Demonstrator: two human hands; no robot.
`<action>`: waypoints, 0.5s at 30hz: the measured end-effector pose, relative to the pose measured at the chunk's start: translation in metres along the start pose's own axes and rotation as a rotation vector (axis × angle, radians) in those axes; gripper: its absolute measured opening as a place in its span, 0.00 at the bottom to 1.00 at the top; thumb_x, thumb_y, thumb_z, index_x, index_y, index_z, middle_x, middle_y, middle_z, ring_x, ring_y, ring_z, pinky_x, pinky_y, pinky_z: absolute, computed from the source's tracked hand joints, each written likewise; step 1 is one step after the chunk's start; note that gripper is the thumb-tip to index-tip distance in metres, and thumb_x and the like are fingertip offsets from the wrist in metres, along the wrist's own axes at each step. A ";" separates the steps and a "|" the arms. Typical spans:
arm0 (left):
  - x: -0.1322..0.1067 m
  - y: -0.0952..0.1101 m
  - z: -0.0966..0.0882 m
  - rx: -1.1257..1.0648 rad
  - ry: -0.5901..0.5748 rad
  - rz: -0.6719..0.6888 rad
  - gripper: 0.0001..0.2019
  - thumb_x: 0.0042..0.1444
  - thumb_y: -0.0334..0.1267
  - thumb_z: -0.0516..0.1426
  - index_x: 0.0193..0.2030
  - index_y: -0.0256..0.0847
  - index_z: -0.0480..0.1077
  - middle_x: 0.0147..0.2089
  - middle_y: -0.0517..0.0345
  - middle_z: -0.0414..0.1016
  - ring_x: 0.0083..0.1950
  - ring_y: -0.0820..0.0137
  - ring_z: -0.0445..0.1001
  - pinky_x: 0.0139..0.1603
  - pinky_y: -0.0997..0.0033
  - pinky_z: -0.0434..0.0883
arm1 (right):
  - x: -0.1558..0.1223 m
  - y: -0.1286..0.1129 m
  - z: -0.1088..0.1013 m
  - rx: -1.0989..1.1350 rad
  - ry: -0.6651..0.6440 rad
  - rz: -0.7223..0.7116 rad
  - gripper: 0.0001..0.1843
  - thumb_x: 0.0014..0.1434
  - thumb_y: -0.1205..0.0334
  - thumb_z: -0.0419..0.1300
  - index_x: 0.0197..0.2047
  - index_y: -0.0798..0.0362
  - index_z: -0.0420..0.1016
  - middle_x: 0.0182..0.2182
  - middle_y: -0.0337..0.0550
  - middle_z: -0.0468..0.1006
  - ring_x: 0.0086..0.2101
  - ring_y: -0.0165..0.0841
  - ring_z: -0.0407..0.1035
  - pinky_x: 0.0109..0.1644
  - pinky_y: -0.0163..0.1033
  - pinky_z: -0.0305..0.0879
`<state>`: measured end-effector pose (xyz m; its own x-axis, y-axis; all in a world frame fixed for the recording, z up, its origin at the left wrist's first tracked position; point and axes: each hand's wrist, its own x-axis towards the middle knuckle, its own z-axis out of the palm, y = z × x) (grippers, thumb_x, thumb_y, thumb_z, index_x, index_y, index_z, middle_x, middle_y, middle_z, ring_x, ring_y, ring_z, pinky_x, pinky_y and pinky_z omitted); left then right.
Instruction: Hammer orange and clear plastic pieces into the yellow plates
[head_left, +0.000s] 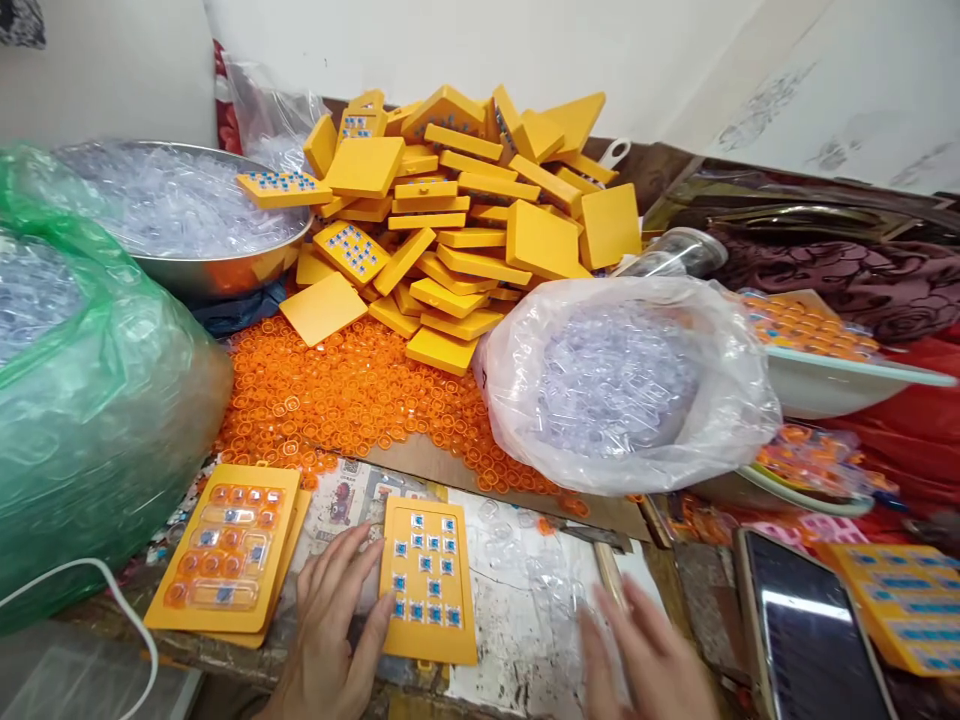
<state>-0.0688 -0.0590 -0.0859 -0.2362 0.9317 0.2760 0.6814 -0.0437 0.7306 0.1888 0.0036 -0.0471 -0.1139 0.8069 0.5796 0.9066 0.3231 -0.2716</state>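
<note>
A yellow tray point(427, 578) with small blue-and-white squares in its slots lies flat in front of me. My left hand point(330, 630) rests open beside it, fingers spread, fingertips touching its left edge. My right hand point(645, 650) hovers at the lower right, smeared by motion, fingers spread over several loose clear caps point(525, 570). Another yellow tray point(225, 545) filled with orange buttons lies to the left on a second tray.
A heap of yellow trays point(465, 210) and a spread of orange buttons point(352, 400) lie behind. A white bag of clear caps point(622, 385) sits right, a green bag point(90, 400) left, a metal bowl point(217, 270) behind. A phone point(810, 630) lies lower right.
</note>
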 end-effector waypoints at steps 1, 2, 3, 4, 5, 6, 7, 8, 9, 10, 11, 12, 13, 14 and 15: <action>0.004 0.003 0.003 -0.012 -0.029 0.008 0.21 0.61 0.36 0.53 0.61 0.52 0.60 0.63 0.52 0.66 0.63 0.59 0.64 0.61 0.47 0.64 | 0.007 0.015 -0.008 -0.115 0.016 0.131 0.18 0.62 0.59 0.54 0.55 0.52 0.70 0.55 0.52 0.70 0.52 0.48 0.69 0.57 0.53 0.64; 0.009 0.005 0.006 -0.039 -0.048 -0.009 0.20 0.62 0.36 0.52 0.60 0.51 0.61 0.62 0.52 0.67 0.63 0.60 0.64 0.60 0.49 0.65 | 0.012 0.028 -0.015 -0.207 -0.055 0.237 0.19 0.63 0.56 0.51 0.53 0.54 0.71 0.53 0.53 0.72 0.50 0.49 0.70 0.55 0.54 0.65; 0.014 0.007 0.009 -0.075 -0.054 -0.044 0.18 0.62 0.36 0.51 0.59 0.50 0.62 0.62 0.52 0.67 0.63 0.61 0.64 0.60 0.50 0.65 | 0.017 0.039 -0.020 -0.286 -0.184 0.319 0.21 0.63 0.54 0.48 0.52 0.55 0.72 0.51 0.53 0.74 0.48 0.49 0.71 0.51 0.54 0.68; 0.020 0.009 0.012 -0.111 -0.049 -0.084 0.17 0.63 0.36 0.50 0.58 0.48 0.63 0.61 0.51 0.67 0.63 0.62 0.64 0.60 0.51 0.65 | 0.019 0.048 -0.023 -0.339 -0.325 0.372 0.23 0.63 0.53 0.46 0.52 0.55 0.73 0.51 0.52 0.75 0.46 0.49 0.73 0.47 0.53 0.71; 0.026 0.011 0.015 -0.142 -0.038 -0.115 0.16 0.63 0.36 0.50 0.58 0.46 0.64 0.61 0.50 0.67 0.63 0.62 0.64 0.61 0.52 0.65 | 0.021 0.052 -0.024 -0.371 -0.456 0.398 0.24 0.63 0.52 0.44 0.52 0.54 0.73 0.50 0.51 0.75 0.44 0.48 0.74 0.43 0.52 0.72; 0.031 0.011 0.018 -0.164 -0.023 -0.137 0.16 0.63 0.37 0.50 0.57 0.45 0.64 0.60 0.49 0.67 0.62 0.62 0.64 0.61 0.51 0.64 | 0.020 0.054 -0.023 -0.390 -0.547 0.412 0.25 0.64 0.52 0.42 0.53 0.54 0.72 0.50 0.50 0.75 0.41 0.46 0.75 0.39 0.50 0.73; 0.037 0.012 0.021 -0.176 -0.007 -0.151 0.15 0.63 0.37 0.50 0.56 0.44 0.65 0.60 0.49 0.68 0.62 0.61 0.64 0.62 0.50 0.63 | 0.019 0.054 -0.020 -0.395 -0.593 0.417 0.27 0.64 0.52 0.40 0.55 0.55 0.71 0.50 0.50 0.75 0.40 0.46 0.76 0.37 0.49 0.73; 0.042 0.012 0.025 -0.185 0.002 -0.162 0.15 0.62 0.38 0.50 0.55 0.42 0.66 0.59 0.48 0.68 0.62 0.61 0.64 0.63 0.49 0.62 | 0.017 0.052 -0.017 -0.390 -0.608 0.422 0.28 0.64 0.52 0.39 0.57 0.56 0.69 0.50 0.52 0.75 0.41 0.45 0.76 0.37 0.49 0.72; 0.046 0.012 0.028 -0.191 0.005 -0.173 0.15 0.62 0.38 0.49 0.54 0.41 0.66 0.58 0.47 0.69 0.61 0.60 0.65 0.63 0.48 0.61 | 0.016 0.050 -0.013 -0.378 -0.604 0.424 0.30 0.65 0.51 0.37 0.59 0.58 0.66 0.50 0.53 0.75 0.42 0.46 0.75 0.38 0.49 0.71; 0.050 0.012 0.031 -0.196 0.006 -0.185 0.15 0.62 0.38 0.49 0.54 0.40 0.67 0.57 0.47 0.70 0.61 0.60 0.65 0.63 0.48 0.61 | 0.014 0.047 -0.010 -0.362 -0.597 0.425 0.32 0.64 0.49 0.37 0.61 0.60 0.64 0.49 0.54 0.75 0.43 0.47 0.74 0.39 0.49 0.71; 0.053 0.013 0.035 -0.201 0.003 -0.197 0.15 0.62 0.38 0.49 0.53 0.40 0.67 0.56 0.46 0.70 0.60 0.60 0.65 0.62 0.47 0.61 | 0.013 0.046 -0.007 -0.341 -0.587 0.423 0.34 0.64 0.47 0.37 0.62 0.61 0.62 0.48 0.55 0.74 0.45 0.49 0.73 0.40 0.49 0.70; 0.054 0.013 0.038 -0.204 -0.001 -0.208 0.15 0.62 0.38 0.48 0.52 0.39 0.68 0.56 0.46 0.71 0.59 0.59 0.66 0.62 0.46 0.61 | 0.012 0.046 -0.005 -0.311 -0.574 0.427 0.36 0.63 0.45 0.38 0.63 0.62 0.61 0.47 0.56 0.74 0.46 0.50 0.72 0.41 0.50 0.69; 0.055 0.014 0.041 -0.205 -0.005 -0.218 0.15 0.62 0.37 0.48 0.52 0.40 0.68 0.55 0.46 0.71 0.59 0.59 0.66 0.62 0.46 0.61 | 0.011 0.047 -0.003 -0.279 -0.562 0.437 0.37 0.62 0.44 0.38 0.63 0.63 0.61 0.46 0.57 0.74 0.46 0.51 0.72 0.42 0.51 0.69; 0.054 0.015 0.043 -0.200 -0.007 -0.226 0.14 0.63 0.37 0.47 0.52 0.40 0.67 0.55 0.47 0.71 0.59 0.59 0.65 0.61 0.45 0.61 | 0.011 0.049 -0.001 -0.248 -0.547 0.454 0.38 0.61 0.44 0.39 0.63 0.64 0.61 0.45 0.58 0.73 0.45 0.52 0.72 0.42 0.51 0.68; 0.053 0.016 0.045 -0.191 -0.008 -0.234 0.15 0.63 0.37 0.47 0.52 0.41 0.67 0.55 0.47 0.71 0.59 0.59 0.65 0.61 0.45 0.61 | 0.010 0.052 0.000 -0.221 -0.531 0.471 0.38 0.60 0.44 0.39 0.62 0.65 0.62 0.44 0.58 0.73 0.44 0.52 0.72 0.43 0.51 0.68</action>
<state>-0.0395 0.0057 -0.0881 -0.3658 0.9270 0.0822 0.4665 0.1063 0.8781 0.2349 0.0290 -0.0555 0.1765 0.9840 -0.0248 0.9622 -0.1778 -0.2065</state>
